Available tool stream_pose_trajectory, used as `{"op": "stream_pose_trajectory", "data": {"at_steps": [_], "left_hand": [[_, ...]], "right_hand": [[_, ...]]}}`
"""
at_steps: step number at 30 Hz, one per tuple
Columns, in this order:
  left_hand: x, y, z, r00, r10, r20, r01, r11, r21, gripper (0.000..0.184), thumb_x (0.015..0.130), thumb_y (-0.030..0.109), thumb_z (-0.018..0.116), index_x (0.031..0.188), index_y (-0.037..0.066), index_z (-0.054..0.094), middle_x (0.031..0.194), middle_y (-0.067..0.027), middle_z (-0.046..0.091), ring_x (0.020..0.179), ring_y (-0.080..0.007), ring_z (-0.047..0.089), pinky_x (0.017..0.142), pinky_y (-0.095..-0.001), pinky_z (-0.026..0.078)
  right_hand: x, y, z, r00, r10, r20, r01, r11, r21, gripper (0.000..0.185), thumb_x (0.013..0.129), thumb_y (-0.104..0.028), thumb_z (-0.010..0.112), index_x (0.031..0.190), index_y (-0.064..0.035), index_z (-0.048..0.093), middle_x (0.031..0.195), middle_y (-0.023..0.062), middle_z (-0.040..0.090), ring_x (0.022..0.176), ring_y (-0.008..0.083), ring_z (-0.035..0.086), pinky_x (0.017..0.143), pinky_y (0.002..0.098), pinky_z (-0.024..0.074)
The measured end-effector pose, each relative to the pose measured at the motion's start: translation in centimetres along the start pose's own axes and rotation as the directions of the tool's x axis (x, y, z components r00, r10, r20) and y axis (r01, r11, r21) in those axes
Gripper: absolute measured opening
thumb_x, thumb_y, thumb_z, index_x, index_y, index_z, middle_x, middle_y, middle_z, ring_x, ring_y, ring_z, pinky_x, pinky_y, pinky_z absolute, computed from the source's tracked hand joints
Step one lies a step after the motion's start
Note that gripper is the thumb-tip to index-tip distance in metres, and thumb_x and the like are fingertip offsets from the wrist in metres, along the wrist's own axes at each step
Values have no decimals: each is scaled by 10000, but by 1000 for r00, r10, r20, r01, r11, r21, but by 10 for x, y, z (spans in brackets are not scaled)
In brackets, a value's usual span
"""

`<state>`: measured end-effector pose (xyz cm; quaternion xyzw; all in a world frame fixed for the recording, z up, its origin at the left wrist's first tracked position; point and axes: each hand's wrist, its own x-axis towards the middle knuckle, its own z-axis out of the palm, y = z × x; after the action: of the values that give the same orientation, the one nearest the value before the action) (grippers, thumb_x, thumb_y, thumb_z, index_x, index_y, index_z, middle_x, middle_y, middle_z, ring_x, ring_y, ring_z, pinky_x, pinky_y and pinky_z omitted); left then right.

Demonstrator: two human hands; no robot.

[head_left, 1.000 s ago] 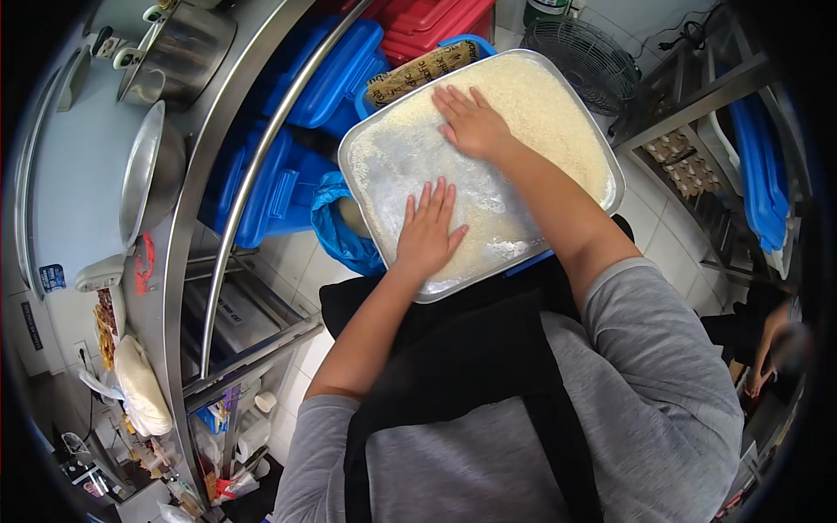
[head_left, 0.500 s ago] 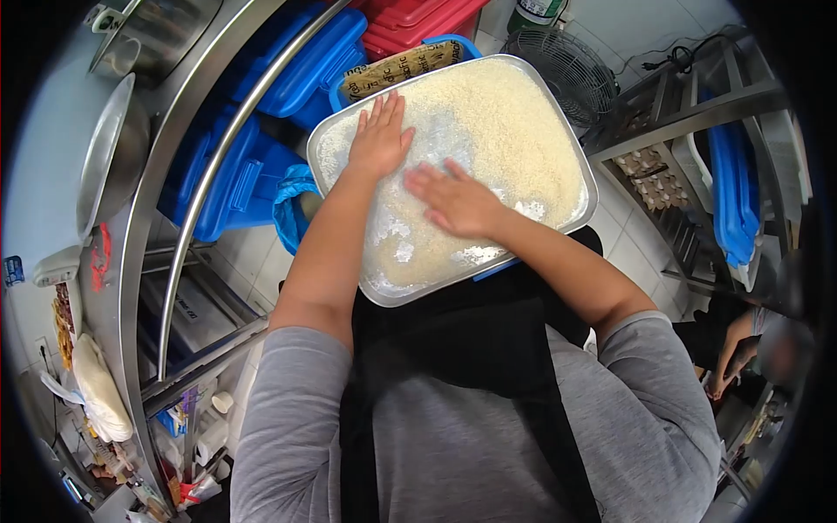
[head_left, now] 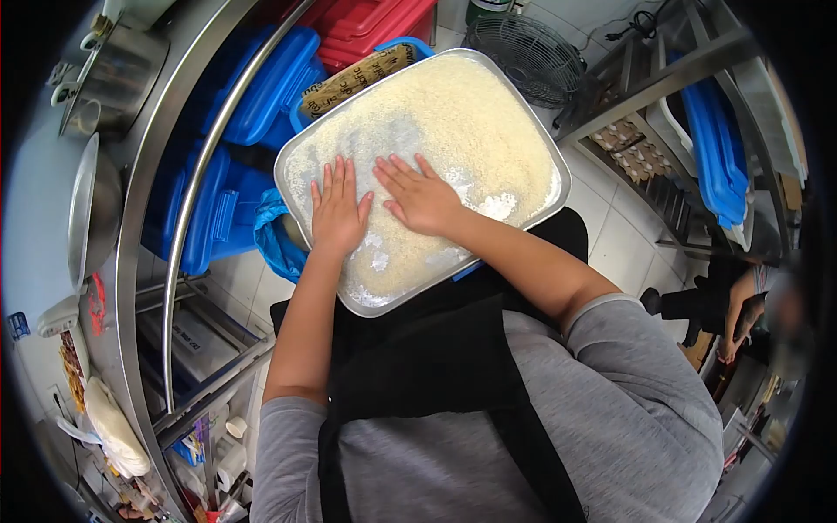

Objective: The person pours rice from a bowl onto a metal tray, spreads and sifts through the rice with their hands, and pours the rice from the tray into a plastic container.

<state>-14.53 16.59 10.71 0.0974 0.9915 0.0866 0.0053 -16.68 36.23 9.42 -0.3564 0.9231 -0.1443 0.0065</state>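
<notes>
A large metal tray [head_left: 562, 179] with rounded corners is in front of me, its near side close to my black apron. Pale yellowish crumbs [head_left: 475, 105] cover much of it, thickest at the far right, with patches of white powder [head_left: 499, 207] showing. My left hand [head_left: 340, 218] lies flat on the crumbs left of the middle, fingers pointing away from me. Just to its right, my right hand [head_left: 423, 200] rests palm down, fingers stretched toward the far left. Neither hand grips anything. Whatever lies under the palms is hidden.
Blue lidded bins [head_left: 275, 83] and a red bin [head_left: 375, 30] stand beyond the tray. A blue bag [head_left: 277, 240] hangs open at its left. A black fan [head_left: 527, 57] is behind. Metal racks with egg trays [head_left: 628, 148] stand right, near another person [head_left: 741, 305].
My left hand has drawn back toward me across the tray. The right hand stays close beside it, now less blurred. The view has shifted, so the tray appears further left.
</notes>
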Motion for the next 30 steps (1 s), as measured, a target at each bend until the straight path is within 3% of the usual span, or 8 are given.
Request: {"op": "stream_pose_trajectory", "data": {"at_steps": [4, 6, 11, 14, 22, 24, 30], "left_hand": [[-4, 23, -3, 1000, 9, -14, -10, 996, -93, 695, 983, 424, 439, 1522, 42, 225, 1596, -173, 166, 1477, -342, 151, 1181, -527, 79], [-10, 47, -4, 996, 92, -12, -92, 983, -160, 704, 977, 423, 451, 1516, 27, 233, 1592, -174, 182, 1471, -347, 169, 1178, -528, 97], [-25, 68, 11, 968, 250, 21, -246, 963, -109, 716, 954, 423, 493, 1509, 36, 257, 1577, -165, 234, 1456, -351, 214, 1169, -540, 128], [-28, 64, 8, 970, 241, 36, -237, 968, -76, 727, 949, 438, 499, 1512, 45, 258, 1578, -160, 235, 1459, -352, 208, 1167, -546, 123], [-40, 46, -1, 990, 143, 19, -142, 989, -32, 758, 937, 461, 513, 1519, 55, 248, 1585, -152, 221, 1465, -351, 190, 1168, -547, 118], [-40, 59, -7, 984, 179, 12, -178, 982, -54, 754, 938, 456, 515, 1517, 53, 250, 1585, -152, 221, 1464, -352, 193, 1168, -546, 124], [-31, 106, 11, 932, 349, 98, -337, 934, -119, 743, 936, 448, 523, 1511, 54, 264, 1583, -151, 227, 1457, -355, 212, 1165, -546, 146]], "right_hand": [[-5, 0, -9, 1000, 2, 16, -4, 997, 81, 602, 991, -376, 385, 1499, -66, 295, 1573, 89, 280, 1461, 230, 238, 1185, 504, 128], [-18, 18, -25, 995, 87, -47, -90, 993, -74, 605, 979, -372, 417, 1488, -60, 319, 1559, 92, 308, 1455, 234, 256, 1182, 504, 133], [-49, 49, -24, 982, 158, -101, -172, 973, -155, 610, 975, -358, 418, 1495, -62, 301, 1567, 99, 291, 1459, 237, 244, 1184, 512, 120], [-51, 27, -14, 990, 121, -72, -125, 990, -61, 614, 951, -335, 485, 1482, -68, 333, 1566, 96, 292, 1454, 243, 258, 1175, 509, 157], [-39, 9, -8, 997, -5, -78, 10, 997, 72, 622, 944, -322, 497, 1487, -75, 325, 1564, 88, 296, 1451, 233, 264, 1181, 496, 154], [-45, 29, -22, 997, -5, -73, -2, 995, -100, 618, 945, -333, 502, 1488, -95, 328, 1571, 67, 284, 1451, 223, 264, 1182, 502, 143], [-70, 76, -35, 984, 116, -138, -138, 978, -159, 621, 951, -371, 487, 1490, -107, 326, 1572, 43, 286, 1458, 205, 246, 1186, 500, 127]]}}
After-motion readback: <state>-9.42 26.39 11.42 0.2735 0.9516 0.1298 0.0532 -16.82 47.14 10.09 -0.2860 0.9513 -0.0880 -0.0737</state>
